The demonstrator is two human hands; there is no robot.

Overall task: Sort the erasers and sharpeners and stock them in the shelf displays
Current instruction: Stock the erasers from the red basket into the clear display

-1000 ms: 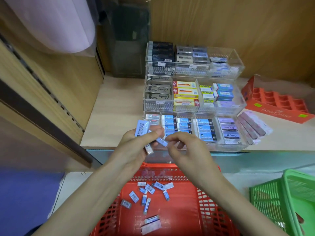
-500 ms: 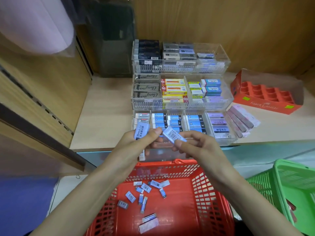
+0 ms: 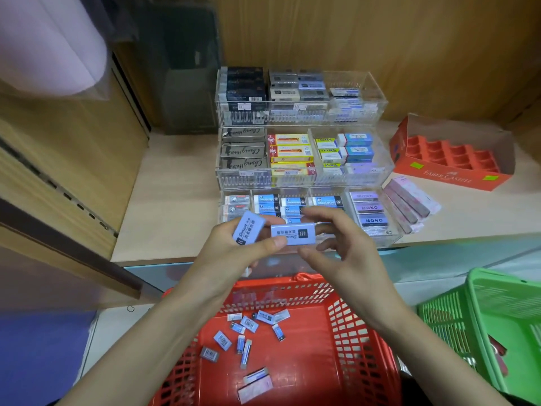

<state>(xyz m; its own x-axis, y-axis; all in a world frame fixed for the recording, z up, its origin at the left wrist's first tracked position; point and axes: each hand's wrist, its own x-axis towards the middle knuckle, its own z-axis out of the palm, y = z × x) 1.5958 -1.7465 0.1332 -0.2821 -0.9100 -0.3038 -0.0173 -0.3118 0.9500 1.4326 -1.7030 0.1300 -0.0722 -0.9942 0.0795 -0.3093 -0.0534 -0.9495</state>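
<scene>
My left hand grips a light blue eraser, tilted upright, between thumb and fingers. My right hand pinches a second light blue eraser lying level, its left end touching my left thumb. Both hands hover in front of the lowest tier of a clear three-tier acrylic display filled with boxed erasers. Below them a red basket holds several loose small erasers.
A wooden shelf carries the display. An orange Faber-Castell tray and pink eraser packs lie to its right. A green basket stands at lower right. A wooden side panel closes the left.
My right hand turned its eraser level and brought it against my left thumb. My left hand kept hold of its eraser. The view shifted slightly.
</scene>
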